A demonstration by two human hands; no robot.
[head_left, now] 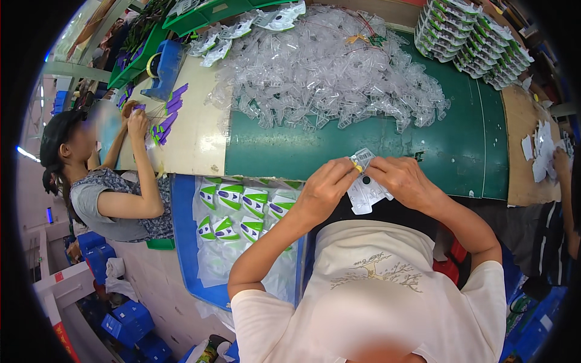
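Both my hands meet over the table's front edge, fingers pinched around a white shaped card (364, 196) with a dark round spot. At its upper end, between my fingertips, sits a clear plastic piece (363, 156) with dark stripes. My left hand (327, 184) grips the left side, and a small yellow bit shows at its fingertips; what that is I cannot make out. The right side is held by my right hand (404, 181). Beyond them lies a big heap of clear plastic pieces (315, 66).
Below the table at left, a blue bin (190, 260) holds rows of green-and-white packages (242, 202). Stacked cards (466, 36) stand back right. A co-worker (121, 193) handles purple parts at left, near a blue tape dispenser (164, 69). Another person's hand (563, 162) is at far right.
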